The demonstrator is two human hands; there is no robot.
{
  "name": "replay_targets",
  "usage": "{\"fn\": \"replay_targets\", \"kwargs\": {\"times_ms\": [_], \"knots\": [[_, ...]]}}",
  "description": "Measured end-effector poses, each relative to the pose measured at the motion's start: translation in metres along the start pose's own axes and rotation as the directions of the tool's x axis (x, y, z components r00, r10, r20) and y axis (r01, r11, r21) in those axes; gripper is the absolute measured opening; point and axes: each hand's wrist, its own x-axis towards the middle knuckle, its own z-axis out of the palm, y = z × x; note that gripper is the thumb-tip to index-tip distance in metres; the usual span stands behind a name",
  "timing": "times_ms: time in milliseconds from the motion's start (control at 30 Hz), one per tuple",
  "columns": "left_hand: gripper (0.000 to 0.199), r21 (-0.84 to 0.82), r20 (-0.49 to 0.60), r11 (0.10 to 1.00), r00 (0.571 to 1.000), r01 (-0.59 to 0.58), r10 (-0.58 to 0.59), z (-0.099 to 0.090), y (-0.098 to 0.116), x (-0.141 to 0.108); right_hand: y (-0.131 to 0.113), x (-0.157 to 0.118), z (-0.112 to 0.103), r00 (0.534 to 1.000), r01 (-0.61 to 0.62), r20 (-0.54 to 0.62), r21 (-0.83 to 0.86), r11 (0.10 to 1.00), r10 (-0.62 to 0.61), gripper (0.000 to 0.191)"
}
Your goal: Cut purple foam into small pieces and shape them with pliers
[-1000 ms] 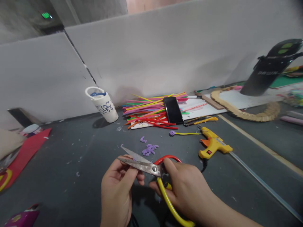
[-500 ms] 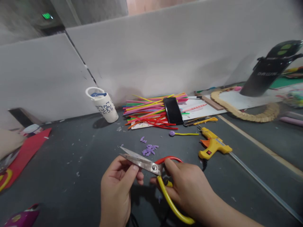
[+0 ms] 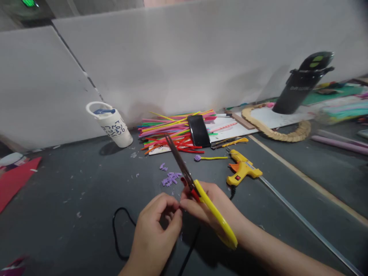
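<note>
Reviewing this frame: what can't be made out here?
- Head view: whatever the left hand pinches is hidden by its curled fingers.
- Scissors: the red handle loop is mostly covered by the right hand.
- Writing on the white cup is too small to read.
- Black cable runs off the bottom edge.
- Items at far right are blurred.

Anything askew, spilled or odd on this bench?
Yes. Purple scraps lie scattered on the dark table beyond the hands. The phone rests on top of a loose heap of coloured sticks rather than flat on the table. The white cup looks tilted, though lens distortion may cause that.
</note>
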Motion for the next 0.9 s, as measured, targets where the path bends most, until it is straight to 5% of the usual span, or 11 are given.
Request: {"fn": "replay_targets", "kwargs": {"times_ms": [100,200,267,433,900], "knots": [[0.013,-0.032,0.015,0.999,1.0,0.008,-0.008,0.0002,0.0003,-0.001,0.0016,0.0,-0.0006,1.0,0.028,-0.01,-0.041,0.999,-0.029,0.009],[0.01,-0.23,0.092,0.956,0.982,0.182,-0.164,-0.003,-0.0001,0.0008,0.0008,-0.0012,-0.0026,0.999,0.012,0.035,0.026,1.0,-0.013,0.008],[0.013,-0.409,0.204,0.844,0.936,0.348,-0.287,-0.0048,-0.0007,0.0033,-0.0003,-0.0021,-0.0041,0.996,-0.002,0.093,0.085,0.996,-0.006,0.01],[0.013,-0.599,0.431,0.583,0.835,0.549,-0.343,-0.0049,-0.0021,0.0064,0.0001,-0.0035,-0.0047,0.992,-0.013,0.129,0.093,0.996,0.001,0.015],[0.008,-0.643,0.436,0.521,0.827,0.562,-0.355,-0.0042,-0.0003,0.0065,0.0004,-0.0042,-0.0055,0.994,0.029,0.109,0.016,0.999,-0.031,0.008]]}}
